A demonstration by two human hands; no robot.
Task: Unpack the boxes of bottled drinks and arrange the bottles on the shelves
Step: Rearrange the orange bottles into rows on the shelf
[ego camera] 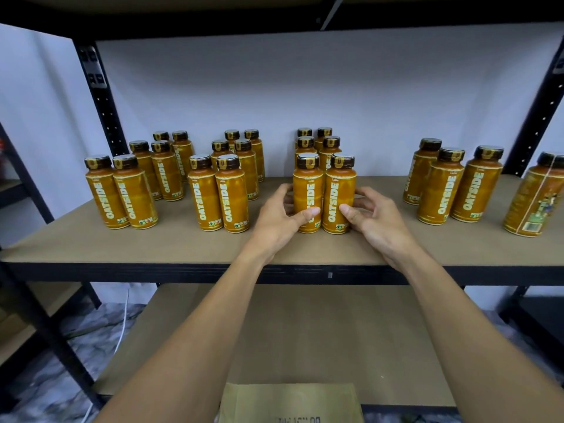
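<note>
Orange OATSIDE bottles with dark caps stand in double rows on the brown shelf board (152,242). My left hand (282,216) grips the front left bottle (307,186) of the middle-right row, thumb across its label. My right hand (370,216) grips the front right bottle (339,184) beside it, thumb on its lower label. Both bottles stand upright on the board and touch each other. More bottles of that row (317,141) line up behind them.
Two other double rows stand to the left (134,190) (224,190). Three bottles (451,184) and one turned bottle (537,196) stand at the right. Black uprights (103,102) frame the shelf. A lower shelf board (305,331) and a cardboard flap (290,401) lie below.
</note>
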